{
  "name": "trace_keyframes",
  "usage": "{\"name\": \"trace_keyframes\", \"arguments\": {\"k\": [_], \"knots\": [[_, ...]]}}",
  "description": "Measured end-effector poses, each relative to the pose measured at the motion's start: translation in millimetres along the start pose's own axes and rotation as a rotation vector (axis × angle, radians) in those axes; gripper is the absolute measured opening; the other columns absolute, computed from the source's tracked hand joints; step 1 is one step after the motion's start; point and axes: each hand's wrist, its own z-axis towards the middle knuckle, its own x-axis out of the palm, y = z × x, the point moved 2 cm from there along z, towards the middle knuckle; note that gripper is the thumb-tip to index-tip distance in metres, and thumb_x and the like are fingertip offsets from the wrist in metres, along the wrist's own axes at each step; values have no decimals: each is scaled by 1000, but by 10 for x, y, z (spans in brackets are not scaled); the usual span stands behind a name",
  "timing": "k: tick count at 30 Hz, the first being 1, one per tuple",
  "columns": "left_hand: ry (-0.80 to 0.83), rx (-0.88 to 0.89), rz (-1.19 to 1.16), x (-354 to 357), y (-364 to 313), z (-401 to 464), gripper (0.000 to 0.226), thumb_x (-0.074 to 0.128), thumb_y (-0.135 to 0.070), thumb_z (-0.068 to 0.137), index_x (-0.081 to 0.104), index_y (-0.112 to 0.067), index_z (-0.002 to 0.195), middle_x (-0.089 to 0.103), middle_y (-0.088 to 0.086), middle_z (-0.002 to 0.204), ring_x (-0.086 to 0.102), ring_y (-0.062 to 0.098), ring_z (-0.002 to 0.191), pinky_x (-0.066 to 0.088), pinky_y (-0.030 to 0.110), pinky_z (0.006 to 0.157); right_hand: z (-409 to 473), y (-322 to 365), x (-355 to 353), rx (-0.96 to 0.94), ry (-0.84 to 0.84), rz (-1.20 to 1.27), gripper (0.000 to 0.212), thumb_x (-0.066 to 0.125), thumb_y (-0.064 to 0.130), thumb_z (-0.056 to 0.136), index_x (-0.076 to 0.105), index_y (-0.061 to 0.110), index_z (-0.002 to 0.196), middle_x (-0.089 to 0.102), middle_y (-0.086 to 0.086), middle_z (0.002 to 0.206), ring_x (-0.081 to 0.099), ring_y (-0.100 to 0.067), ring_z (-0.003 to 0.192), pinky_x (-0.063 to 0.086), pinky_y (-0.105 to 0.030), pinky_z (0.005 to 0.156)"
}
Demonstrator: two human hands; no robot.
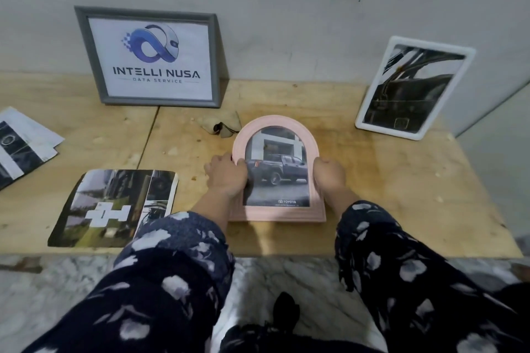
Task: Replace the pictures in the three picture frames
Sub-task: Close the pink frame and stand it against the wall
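**Pink arched frame, both hands on it**

Pink arched frame [276, 169] sits mid-table w/ a truck photo inside, between grey frame [152, 57] and white frame [413, 89], both propped vs the wall. Left hand [228, 175] grips its left edge, fingers curled round; right hand [328, 173] curls on the right edge. Loose prints [114, 206] lie to the left on the wooden table [387, 180]. Seems she's standing it up or turning it over: best keep both grips even, thumbs off the glass, base planted before letting go.
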Motion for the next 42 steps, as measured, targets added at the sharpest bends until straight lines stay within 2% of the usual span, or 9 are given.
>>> {"name": "trace_keyframes", "arguments": {"k": [4,7,13,18,26,31,34,38,42], "knots": [[34,-19,42,30,-10,-24,46,39,-43,97,44,-18,135,37,11,135,31,32,124,33,44,100,106,-27,79,-3,19,-85,37,29,43,84,50,15,71,49,-14,86,51,-28,77,41,-35,73],[59,-7,109,2,-19,-38,48,37,-49,97,43,-20,135,34,10,136,30,32,125,30,44,100,94,-1,81,-25,37,-186,44,28,40,91,57,8,84,56,-15,88,56,-34,89,45,-39,84],[15,75,299,-199,113,27,46,37,-40,99,39,-18,140,28,9,150,26,30,137,22,46,110,-62,298,79,-121,-39,-359,43,41,32,93,48,14,131,42,-11,134,34,-33,127,34,-44,106],[91,60,485,-468,336,156,62,39,-37,100,17,-13,153,7,3,162,8,23,148,6,50,118,-113,677,466,-390,109,-529,37,43,22,91,53,24,127,42,-6,135,30,-29,128,31,-42,106],[244,64,699,-594,494,251,75,36,-54,97,8,-16,155,-3,0,162,15,23,147,11,51,118,-118,1230,1188,-777,277,-628,32,50,21,89,61,32,117,41,-6,138,31,-27,130,31,-42,107],[278,43,707,-577,494,266,75,30,-53,98,1,-15,155,-9,1,162,2,21,149,4,53,118,20,1315,1551,-791,344,-707,36,52,22,89,62,33,122,18,-1,158,13,-28,145,19,-43,117],[298,38,708,-577,506,275,75,27,-55,97,0,-15,155,-11,0,161,-2,19,149,1,54,118,77,1320,1678,-797,357,-773,48,47,19,91,48,26,138,20,3,158,22,-25,143,20,-39,117],[289,39,711,-560,521,286,76,25,-58,96,0,-15,155,-11,1,161,-3,19,149,0,55,118,91,1418,1644,-859,285,-570,42,49,10,90,54,12,132,38,-4,148,40,-25,133,28,-35,113],[282,53,719,-542,530,256,88,21,-71,90,-2,-14,154,-11,3,161,-4,21,149,-2,56,117,21,1619,1338,-818,113,-216,22,62,12,88,66,9,109,60,-5,119,56,-19,110,36,-18,91]]}}
